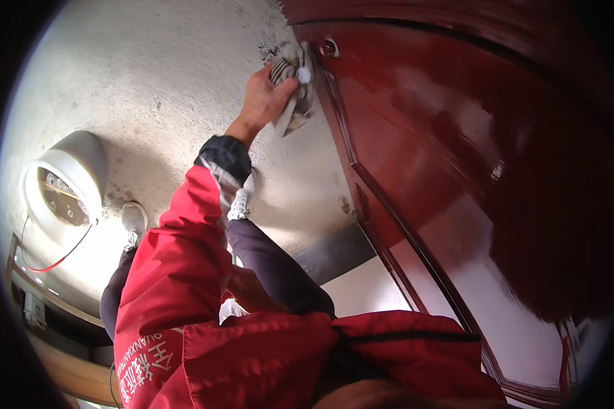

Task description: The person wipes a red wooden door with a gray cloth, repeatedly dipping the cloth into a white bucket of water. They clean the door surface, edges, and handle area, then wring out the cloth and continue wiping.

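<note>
My left hand (268,97) reaches forward, its fingers closed around a crumpled striped cloth (299,94). A small white patch shows on the cloth beside my thumb. The cloth is at the near edge of a dark red painted panel (389,117), close to a round fitting (328,48). Glossy red covers much of the panel, while pale areas show lower down. My right hand (253,289) is in shadow at my lap, partly hidden by my red sleeve. Something white (233,309) shows beside it; whether the hand holds it is unclear.
A white plastic bucket (89,153) with a wire handle and brownish contents stands at the left on the speckled floor (148,66). My shoes (134,220) are between it and the panel. A dark skirting strip (332,253) lies beyond my right leg. Wooden furniture (77,368) borders the lower left.
</note>
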Motion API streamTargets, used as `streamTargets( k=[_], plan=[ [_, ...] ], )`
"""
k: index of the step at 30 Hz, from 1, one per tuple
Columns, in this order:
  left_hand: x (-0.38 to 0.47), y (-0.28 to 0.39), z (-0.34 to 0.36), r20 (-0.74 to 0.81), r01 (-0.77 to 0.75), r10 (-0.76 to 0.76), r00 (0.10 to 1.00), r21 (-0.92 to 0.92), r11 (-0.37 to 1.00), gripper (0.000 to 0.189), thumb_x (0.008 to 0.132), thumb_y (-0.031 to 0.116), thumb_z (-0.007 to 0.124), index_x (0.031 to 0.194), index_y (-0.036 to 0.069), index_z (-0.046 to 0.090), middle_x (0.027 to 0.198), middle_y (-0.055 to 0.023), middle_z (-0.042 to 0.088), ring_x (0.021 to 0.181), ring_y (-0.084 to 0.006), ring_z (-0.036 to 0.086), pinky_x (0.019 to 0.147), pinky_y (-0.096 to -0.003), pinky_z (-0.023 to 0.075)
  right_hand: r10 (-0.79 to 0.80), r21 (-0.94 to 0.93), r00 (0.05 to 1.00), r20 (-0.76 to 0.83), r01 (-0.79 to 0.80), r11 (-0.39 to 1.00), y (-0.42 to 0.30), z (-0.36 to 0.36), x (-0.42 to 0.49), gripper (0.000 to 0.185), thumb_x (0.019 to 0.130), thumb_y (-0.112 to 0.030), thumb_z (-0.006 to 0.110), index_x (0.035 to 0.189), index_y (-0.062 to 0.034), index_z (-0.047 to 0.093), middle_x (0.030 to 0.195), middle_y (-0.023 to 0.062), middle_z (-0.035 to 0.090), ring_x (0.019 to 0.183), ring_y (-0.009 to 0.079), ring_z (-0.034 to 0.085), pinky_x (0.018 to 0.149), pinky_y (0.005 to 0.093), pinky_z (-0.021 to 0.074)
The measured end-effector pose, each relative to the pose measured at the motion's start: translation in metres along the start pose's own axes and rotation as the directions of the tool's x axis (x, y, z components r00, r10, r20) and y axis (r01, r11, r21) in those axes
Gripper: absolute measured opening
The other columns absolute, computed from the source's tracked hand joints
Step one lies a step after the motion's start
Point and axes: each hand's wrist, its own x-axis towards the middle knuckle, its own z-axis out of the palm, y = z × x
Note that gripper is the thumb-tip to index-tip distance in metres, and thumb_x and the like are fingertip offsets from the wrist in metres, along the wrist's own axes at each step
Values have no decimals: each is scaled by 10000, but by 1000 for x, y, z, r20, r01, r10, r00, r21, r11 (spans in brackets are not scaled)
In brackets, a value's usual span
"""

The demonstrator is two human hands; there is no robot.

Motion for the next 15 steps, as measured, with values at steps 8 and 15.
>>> streamTargets(
  k=[8, 15],
  plan=[
    [42, -16, -41, 114, 290, -271, 956, -532, 796, 306, 798, 104, 570, 1080, -16, 566, 901, -75, 630, 777, -172, 607, 750, -313, 517, 3, -21, 1000, -21, -4, 1000, 2, -2, 2, 172, 925, -177, 515, 1008, -54, 601, 855, 38, 620, 721, 121, 609, 593, 268, 503],
    [86, -27, -12, 165, 377, -377, 911, -704, 602, 284, 799, 147, 524, 1027, -15, 577, 908, -106, 647, 815, -229, 632, 780, -364, 531, -4, -42, 999, -51, 2, 999, 8, 0, 4, 168, 923, -170, 515, 1005, -52, 602, 847, 36, 618, 712, 121, 607, 588, 268, 502]
  ],
)
